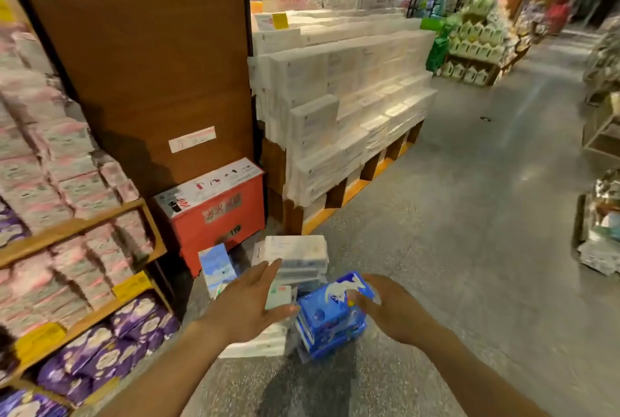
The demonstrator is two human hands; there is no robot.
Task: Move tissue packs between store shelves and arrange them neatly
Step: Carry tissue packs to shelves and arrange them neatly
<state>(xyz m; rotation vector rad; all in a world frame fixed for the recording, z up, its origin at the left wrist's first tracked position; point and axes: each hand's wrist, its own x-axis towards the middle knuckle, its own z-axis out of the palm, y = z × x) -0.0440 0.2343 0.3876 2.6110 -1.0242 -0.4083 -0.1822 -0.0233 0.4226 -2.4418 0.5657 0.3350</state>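
A blue tissue pack (327, 319) sits low at the centre, above the floor. My right hand (389, 307) curls its fingers over the pack's right top edge. My left hand (250, 302) is spread with straight fingers just left of the blue pack, over white tissue packs (295, 254) stacked on the floor. A light blue pack (216, 267) stands upright beside them. The wooden shelf (77, 225) on the left holds pink packs (67, 181) above and purple packs (110, 349) below.
A red fire-equipment box (218, 208) stands against a brown pillar (151, 64). A large stepped display of white tissue packs (352, 97) on wooden pallets fills the middle. Grey floor (469, 248) stretches to the right, with more displays at the far right edge.
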